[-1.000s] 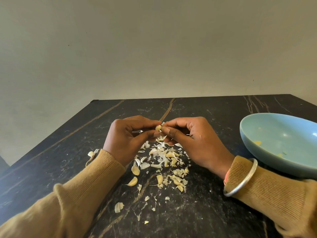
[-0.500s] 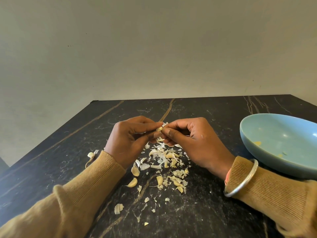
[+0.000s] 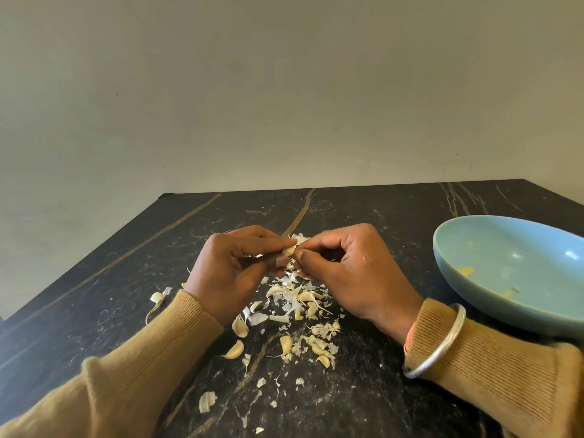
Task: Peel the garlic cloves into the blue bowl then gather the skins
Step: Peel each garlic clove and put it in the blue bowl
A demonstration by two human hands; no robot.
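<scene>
Above a black marble table, my left hand point(image 3: 232, 268) and my right hand point(image 3: 350, 267) meet at the fingertips. Between them they pinch one small pale garlic clove point(image 3: 288, 251), with a flake of white skin point(image 3: 299, 239) sticking up behind it. Under the hands lies a loose heap of garlic skins and cloves point(image 3: 298, 306). A few whole cloves point(image 3: 240, 326) lie at its near left side. The blue bowl point(image 3: 467, 279) stands to the right, holding a few small yellow bits.
The table point(image 3: 363, 210) ends at a plain wall behind and drops off at its left edge. A stray clove with a stalk point(image 3: 156, 298) lies left of my left sleeve. Scattered skin flakes point(image 3: 207, 401) reach toward the near edge. A metal bangle point(image 3: 442, 346) rings my right wrist.
Both hands stayed in place over the heap, fingers working slightly on the clove. A flake of white skin now stands out behind the fingertips.
</scene>
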